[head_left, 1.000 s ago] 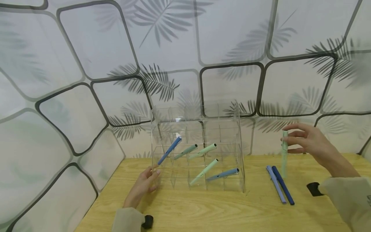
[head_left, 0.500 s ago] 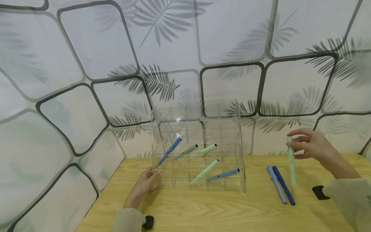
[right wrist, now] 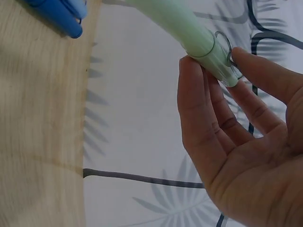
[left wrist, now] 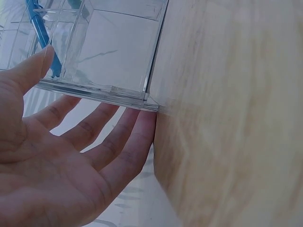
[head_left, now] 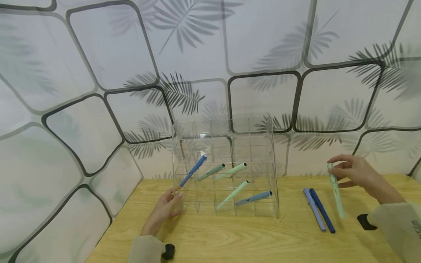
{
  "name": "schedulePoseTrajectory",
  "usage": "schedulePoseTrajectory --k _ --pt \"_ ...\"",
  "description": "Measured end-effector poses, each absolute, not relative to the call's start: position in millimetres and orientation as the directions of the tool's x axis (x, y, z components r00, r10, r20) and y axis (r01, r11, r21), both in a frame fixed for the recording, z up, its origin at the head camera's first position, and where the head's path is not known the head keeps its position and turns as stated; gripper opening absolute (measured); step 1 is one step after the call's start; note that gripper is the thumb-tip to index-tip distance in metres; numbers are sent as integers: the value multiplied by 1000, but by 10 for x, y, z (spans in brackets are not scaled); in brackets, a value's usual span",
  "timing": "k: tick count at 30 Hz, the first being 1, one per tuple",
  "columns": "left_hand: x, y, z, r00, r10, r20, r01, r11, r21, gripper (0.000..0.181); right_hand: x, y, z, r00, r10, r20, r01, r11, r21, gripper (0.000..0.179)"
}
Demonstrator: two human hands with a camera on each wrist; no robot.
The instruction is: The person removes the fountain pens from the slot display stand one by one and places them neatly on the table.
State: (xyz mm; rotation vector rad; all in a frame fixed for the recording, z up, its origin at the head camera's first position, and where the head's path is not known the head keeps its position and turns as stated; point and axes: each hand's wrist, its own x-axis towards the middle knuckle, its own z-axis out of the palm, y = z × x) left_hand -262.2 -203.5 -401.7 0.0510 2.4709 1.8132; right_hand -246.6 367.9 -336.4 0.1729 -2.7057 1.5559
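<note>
My left hand (head_left: 162, 210) is at the lower left side of a clear acrylic pen rack (head_left: 276, 190). In the left wrist view its fingers (left wrist: 94, 130) reach along the side panel, while the thumb overlaps the front edge. Off to the right, my right hand (head_left: 356, 174) pinches a pale green pen (head_left: 336, 191) near its clip end between thumb and fingers. That pen slants, its free end pointing down toward the table. Just left of it lie a lavender pen (head_left: 314, 210) and a dark blue pen (head_left: 323, 212) side by side.
Several pens lean in the rack's compartments, among them a blue pen (head_left: 193, 171), a dark green pen (head_left: 211, 172) and a grey-blue pen (head_left: 253, 198). The wooden table (head_left: 230, 237) ends at a patterned curtain (head_left: 263, 98) behind the rack.
My right hand has moved right and down with the pale green pen, whose lower end has swung right, from upright to slanted. The left hand and the rack stay put.
</note>
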Motion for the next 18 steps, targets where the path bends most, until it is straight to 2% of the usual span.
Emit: schedulePoseTrajectory --k 18 --pt "-2605 -2037 -4014 -997 66 -35 -14 293 956 54 -2594 3740 -3641 -987 -125 -97 21 507 -862 42"
